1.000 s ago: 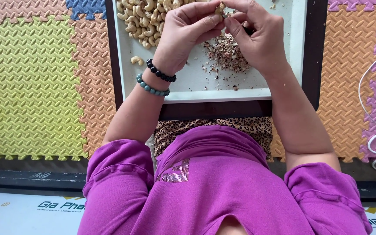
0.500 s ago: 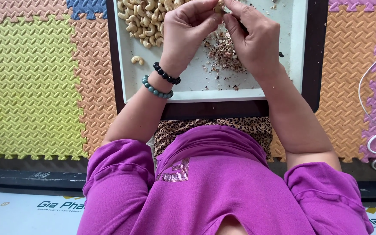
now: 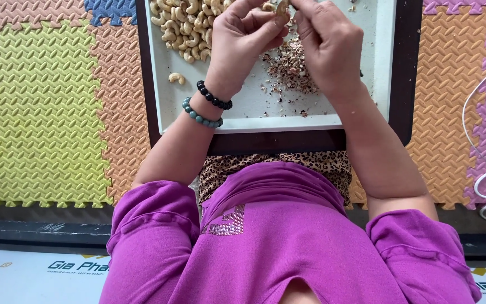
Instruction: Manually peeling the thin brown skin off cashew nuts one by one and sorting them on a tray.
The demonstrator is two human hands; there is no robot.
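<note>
Left hand (image 3: 242,39) pinched a cashew (image 3: 281,7) between thumb and fingertips above the tray (image 3: 243,112). Right hand (image 3: 328,42) fingers pressed together against the same cashew, over the husk pile (image 3: 291,70).

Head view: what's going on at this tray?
A person in a purple top sits at a white tray and holds a cashew between both hands at its far edge. The left hand, with two bead bracelets on its wrist, pinches the nut; the right hand works at it with its fingertips. Below the hands lies a heap of brown skins. A pile of cashews sits to the left, with one loose nut apart from it.
</note>
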